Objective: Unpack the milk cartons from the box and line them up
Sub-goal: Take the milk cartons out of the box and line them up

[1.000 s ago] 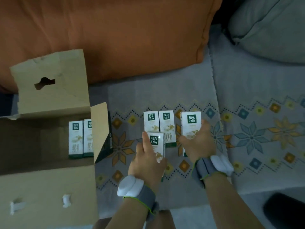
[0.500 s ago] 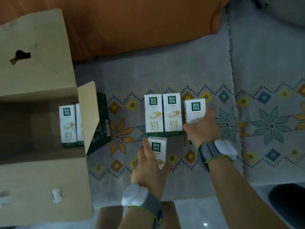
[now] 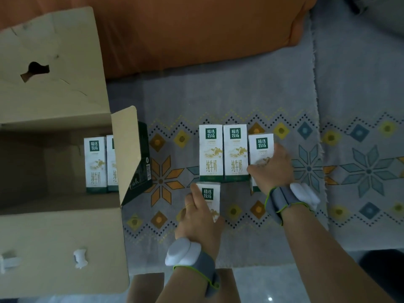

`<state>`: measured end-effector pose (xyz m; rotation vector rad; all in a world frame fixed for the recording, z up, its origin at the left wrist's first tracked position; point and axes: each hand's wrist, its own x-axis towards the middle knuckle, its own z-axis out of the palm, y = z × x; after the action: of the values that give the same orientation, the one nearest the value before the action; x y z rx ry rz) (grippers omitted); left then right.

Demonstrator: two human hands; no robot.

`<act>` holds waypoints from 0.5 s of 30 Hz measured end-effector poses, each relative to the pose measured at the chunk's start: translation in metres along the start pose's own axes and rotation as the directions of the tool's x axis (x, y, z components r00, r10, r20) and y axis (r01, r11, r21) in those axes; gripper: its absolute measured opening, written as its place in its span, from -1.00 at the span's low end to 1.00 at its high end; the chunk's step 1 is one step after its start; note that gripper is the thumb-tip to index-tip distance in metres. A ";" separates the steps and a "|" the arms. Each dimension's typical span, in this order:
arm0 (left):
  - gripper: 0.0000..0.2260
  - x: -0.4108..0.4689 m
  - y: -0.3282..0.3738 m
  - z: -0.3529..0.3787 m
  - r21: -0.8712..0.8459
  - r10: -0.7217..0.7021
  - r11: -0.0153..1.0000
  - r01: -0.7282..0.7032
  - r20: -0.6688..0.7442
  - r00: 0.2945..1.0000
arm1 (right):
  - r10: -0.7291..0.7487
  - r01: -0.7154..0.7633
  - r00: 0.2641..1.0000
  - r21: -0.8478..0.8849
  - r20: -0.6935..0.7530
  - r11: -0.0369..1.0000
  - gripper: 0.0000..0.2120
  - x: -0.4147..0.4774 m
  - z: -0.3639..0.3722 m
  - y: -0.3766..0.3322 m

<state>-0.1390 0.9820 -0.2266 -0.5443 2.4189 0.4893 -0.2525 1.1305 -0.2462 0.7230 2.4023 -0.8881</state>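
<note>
An open cardboard box (image 3: 61,241) lies on the left with two white-and-green milk cartons (image 3: 95,164) standing inside it. On the patterned cloth, two milk cartons (image 3: 223,153) stand side by side. My right hand (image 3: 272,169) grips a third carton (image 3: 261,147), pressed against the right side of that pair. My left hand (image 3: 200,219) holds a fourth carton (image 3: 209,196) just in front of the pair, slightly apart from it.
A large orange cushion (image 3: 175,33) lies behind the cartons. The grey cloth with star and diamond patterns (image 3: 360,171) stretches to the right. The box's side flap (image 3: 129,154) stands open toward the cartons. Both wrists wear grey bands with white devices.
My right hand has set its carton closer against the standing pair. My left hand's carton stays in front of them. The camera view has shifted down and forward.
</note>
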 end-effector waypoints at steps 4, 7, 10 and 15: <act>-0.10 0.004 0.006 0.001 -0.003 0.019 1.000 -0.019 0.022 1.000 | -0.008 0.008 1.000 0.012 -0.005 1.000 -0.38 0.004 -0.002 -0.004; -0.10 0.005 0.011 0.001 -0.003 0.006 1.000 -0.006 0.011 1.000 | -0.018 0.018 1.000 0.014 -0.015 1.000 -0.38 0.006 -0.002 -0.007; -0.09 0.005 0.013 0.002 0.000 0.006 1.000 -0.006 0.015 1.000 | -0.025 0.024 1.000 -0.005 -0.013 1.000 -0.40 0.007 -0.004 -0.011; -0.07 0.010 0.015 0.005 0.049 -0.003 0.999 0.002 0.021 1.000 | -0.049 0.049 0.999 -0.032 0.023 0.998 -0.56 0.006 -0.006 -0.014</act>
<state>-0.1510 0.9941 -0.2331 -0.5185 2.4028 0.4309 -0.2673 1.1278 -0.2398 0.6416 2.4188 -0.8701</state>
